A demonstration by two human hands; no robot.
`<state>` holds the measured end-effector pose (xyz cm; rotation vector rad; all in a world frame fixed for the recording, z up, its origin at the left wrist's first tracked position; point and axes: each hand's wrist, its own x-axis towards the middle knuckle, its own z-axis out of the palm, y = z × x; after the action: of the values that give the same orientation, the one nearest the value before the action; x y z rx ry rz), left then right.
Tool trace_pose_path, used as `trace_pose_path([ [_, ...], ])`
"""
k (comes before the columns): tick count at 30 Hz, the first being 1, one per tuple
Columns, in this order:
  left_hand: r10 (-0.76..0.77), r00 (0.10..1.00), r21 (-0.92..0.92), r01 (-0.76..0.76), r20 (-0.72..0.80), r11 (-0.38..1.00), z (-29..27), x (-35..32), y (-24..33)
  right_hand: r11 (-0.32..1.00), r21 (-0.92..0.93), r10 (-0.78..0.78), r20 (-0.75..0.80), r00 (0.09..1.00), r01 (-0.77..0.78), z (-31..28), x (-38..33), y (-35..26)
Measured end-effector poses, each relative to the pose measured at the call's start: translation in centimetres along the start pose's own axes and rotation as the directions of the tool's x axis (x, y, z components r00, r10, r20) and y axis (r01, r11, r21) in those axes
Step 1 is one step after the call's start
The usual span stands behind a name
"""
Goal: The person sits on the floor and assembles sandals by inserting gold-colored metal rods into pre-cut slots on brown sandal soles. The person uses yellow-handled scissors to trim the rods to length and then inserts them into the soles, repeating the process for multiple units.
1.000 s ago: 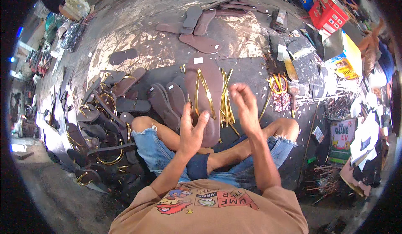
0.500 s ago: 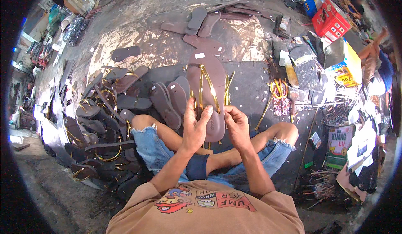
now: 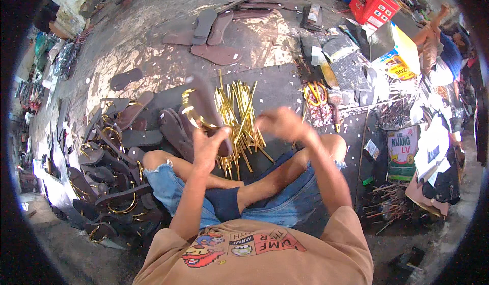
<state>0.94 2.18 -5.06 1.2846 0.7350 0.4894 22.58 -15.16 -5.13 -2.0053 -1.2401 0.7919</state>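
Observation:
My left hand (image 3: 208, 146) grips a brown flip-flop sandal (image 3: 208, 100) with gold straps, held tilted to the left of my middle. Its outline is somewhat blurred. My right hand (image 3: 283, 124) is in the air, away from the sandal, and motion smears its fingers. Close to its left, a bundle of thin gold strips (image 3: 242, 114) lies spread over the dark mat between my knees. Just behind my left hand stand more brown soles (image 3: 174, 128), partly hidden by the held sandal.
A heap of gold-strapped sandals (image 3: 114, 157) covers my left side. Loose soles (image 3: 216, 55) lie farther ahead. To my right are a brush (image 3: 336, 116), a red box (image 3: 373, 2), a yellow-and-white carton (image 3: 396, 56), a green-and-white can (image 3: 402, 152) and another person's arm (image 3: 430, 40).
The sandal has swung left in my left hand and tilted, uncovering the gold strips. My right hand has let go of it and moved away. The whole view has shifted slightly.

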Motion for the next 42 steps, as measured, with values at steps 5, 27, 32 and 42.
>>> trace_pose_path([
  [5,-0.027,0.994,-0.422,0.07,0.107,0.904,-3.5,1.6,1.7,0.71,-0.455,0.239,-0.562,0.792,-0.537,-8.0,-0.7,18.4],
  [27,0.129,0.961,-0.492,0.008,0.244,0.871,-2.7,0.7,3.8,0.686,0.723,0.097,-0.209,0.973,0.087,11.3,-10.1,-3.5],
  [32,0.144,0.942,-0.465,0.015,0.305,0.885,-1.5,0.3,4.6,0.854,0.52,0.126,-0.144,0.981,-0.034,10.3,-9.4,-9.3],
  [42,0.11,0.917,-0.339,0.029,0.384,0.94,-0.4,-0.3,5.4,0.905,0.426,0.081,-0.201,0.976,0.013,8.5,-7.6,-10.3],
])
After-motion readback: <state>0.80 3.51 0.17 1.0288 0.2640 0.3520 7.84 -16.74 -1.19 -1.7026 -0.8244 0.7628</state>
